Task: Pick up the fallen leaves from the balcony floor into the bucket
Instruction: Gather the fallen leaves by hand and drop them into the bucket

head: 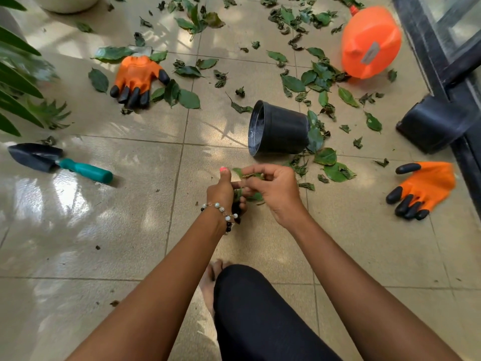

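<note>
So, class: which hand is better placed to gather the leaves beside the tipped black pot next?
The right hand: the leaf pile by the black pot lies on its side, while the left hand clutches gathered leaves.

Two orange gloves (136,79), teal-handled trowel (56,162), perhaps an orange sprayer (371,43).

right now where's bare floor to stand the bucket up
Bare tile lies between the trowel, the left glove and the bucket, and near the knee. Crowded: leaves from the bucket to the orange jug.
</note>
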Available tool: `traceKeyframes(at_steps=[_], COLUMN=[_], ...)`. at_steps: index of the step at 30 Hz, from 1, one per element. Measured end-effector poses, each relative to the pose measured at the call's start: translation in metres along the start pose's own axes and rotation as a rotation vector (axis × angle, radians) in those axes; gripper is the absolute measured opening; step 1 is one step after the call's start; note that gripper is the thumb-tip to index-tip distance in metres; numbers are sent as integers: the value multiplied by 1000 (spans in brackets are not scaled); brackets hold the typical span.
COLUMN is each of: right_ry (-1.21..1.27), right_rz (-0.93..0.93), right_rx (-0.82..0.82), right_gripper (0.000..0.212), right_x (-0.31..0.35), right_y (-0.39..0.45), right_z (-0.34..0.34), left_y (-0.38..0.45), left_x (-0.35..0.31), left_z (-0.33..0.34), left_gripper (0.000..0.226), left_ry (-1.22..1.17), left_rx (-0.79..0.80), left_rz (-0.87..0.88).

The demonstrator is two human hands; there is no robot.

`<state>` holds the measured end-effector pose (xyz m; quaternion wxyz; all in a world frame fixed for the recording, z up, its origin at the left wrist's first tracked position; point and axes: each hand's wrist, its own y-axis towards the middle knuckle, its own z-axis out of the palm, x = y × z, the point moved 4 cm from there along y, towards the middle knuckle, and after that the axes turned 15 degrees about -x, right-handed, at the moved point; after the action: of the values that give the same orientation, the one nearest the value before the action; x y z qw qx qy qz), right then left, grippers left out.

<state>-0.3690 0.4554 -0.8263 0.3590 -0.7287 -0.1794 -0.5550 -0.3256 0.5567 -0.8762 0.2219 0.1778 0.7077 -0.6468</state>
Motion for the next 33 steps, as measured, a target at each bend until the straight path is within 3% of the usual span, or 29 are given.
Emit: traceKeyframes(at_steps=[4, 7, 9, 13, 15, 17, 19, 22, 25, 29, 31, 33], right_ry=[-755, -987, -921, -431, -606, -938, -1074, -1094, -1198, -1181, -1048, -777], right_rz=[-624, -654, -550, -332, -442, -547, -657, -850, -891, -934, -817, -600], right_rx=[269, 411, 411, 205, 102, 197, 335, 271, 246, 245, 186, 17], right_gripper=[25, 30, 27, 19, 25, 40, 53, 50, 37, 24, 22, 19], right_x=[-11, -21, -17, -7, -10, -24, -39, -52, -44, -39, -33, -20], right_y=[-18, -22, -18, -1, 11, 16, 12, 11, 8, 16, 19, 21], right_z=[12, 8, 0, -17, -24, -23, -20, -20, -19, -16, -17, -24], left_y=[-5, 2, 8, 10, 13, 18, 20, 16, 13, 15, 14, 12], left_x=[1, 0, 0, -2, -3, -3, -2, -1, 0, -1, -2, -4], left_z=[6, 0, -3, -3, -6, -10, -13, -14, -14, -16, -17, -18], left_gripper=[87, 65, 42, 40, 39, 39, 39, 42, 39, 44, 46, 48], left_ry=[-68, -47, -53, -41, -52, -79, -101, -150, -173, -132, -145, -131], left_rx=[100, 57, -24, -103, -148, -167, -154, -90, -68, -84, -91, -134], left_rz=[-129, -107, -52, -1, -18, -43, -65, -105, -130, -129, -130, -92])
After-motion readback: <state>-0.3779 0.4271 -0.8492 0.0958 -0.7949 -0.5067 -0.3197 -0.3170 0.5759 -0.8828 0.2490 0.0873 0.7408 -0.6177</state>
